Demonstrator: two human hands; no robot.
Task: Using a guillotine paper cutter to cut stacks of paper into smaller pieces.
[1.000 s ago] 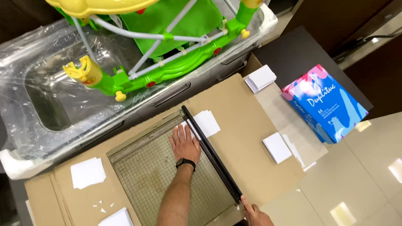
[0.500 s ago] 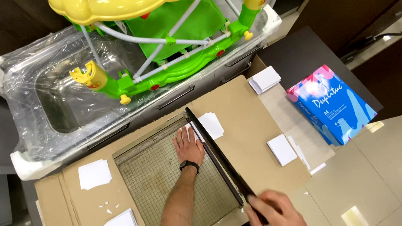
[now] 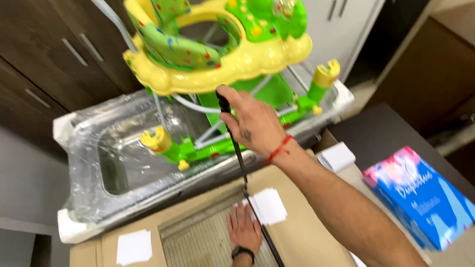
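Nearest the camera, the left hand (image 3: 244,229) lies flat, fingers spread, palm down on the gridded bed of a paper cutter (image 3: 202,255), with a dark watch (image 3: 242,253) on the wrist. Its fingertips reach to the edge of a small white paper sheet (image 3: 268,206) that lies at the cutter's far right corner, just beside the blade line. The cutter sits on a brown cardboard-coloured surface (image 3: 302,241), and another white paper square (image 3: 133,247) lies on that surface to the left of the bed, well apart from the hand.

The right hand (image 3: 251,124) is raised above all this — it is clamped around the upper end of the cutter's black blade arm (image 3: 240,161), which stands lifted steeply, running from the grip down to the bed beside the left hand. A red thread (image 3: 278,149) circles the right wrist.

To the right, a small stack of white paper (image 3: 336,157) rests near the edge of the surface, and further right a blue and pink box (image 3: 423,198) lies tilted on a lower level.

Beyond the cutter sits a steel sink (image 3: 120,154) wrapped in clear plastic film with white foam at its corners. Standing in and over it is a green and yellow baby walker (image 3: 219,50) — its yellow tray is tilted toward the camera. Behind are dark wooden cabinets (image 3: 44,47) on the left and pale cabinet doors (image 3: 346,6) on the right.
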